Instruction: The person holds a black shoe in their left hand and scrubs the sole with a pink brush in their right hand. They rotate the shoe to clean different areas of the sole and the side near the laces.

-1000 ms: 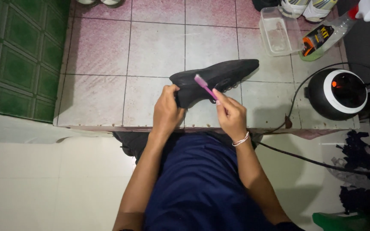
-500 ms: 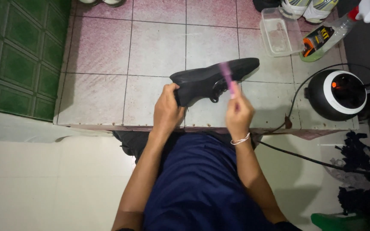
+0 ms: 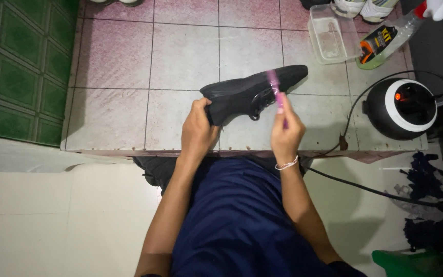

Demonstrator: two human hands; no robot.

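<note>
The shoe (image 3: 252, 93) lies on the tiled floor (image 3: 180, 56) between the left hand (image 3: 197, 128) and right hand (image 3: 285, 134). To its right stands a round appliance (image 3: 403, 109); behind, a tub (image 3: 329, 38) beside a spray bottle (image 3: 388, 41).

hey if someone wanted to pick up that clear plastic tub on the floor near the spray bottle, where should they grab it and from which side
Probably by a long rim of the clear plastic tub, coming straight down from above. It sits upright and open-topped on the tiled floor, so its rim is exposed. Its left side looks free; the spray bottle lies close on its right and shoes crowd its far end, so a thumb-inside, fingers-outside pinch on the left wall seems easiest.
</note>
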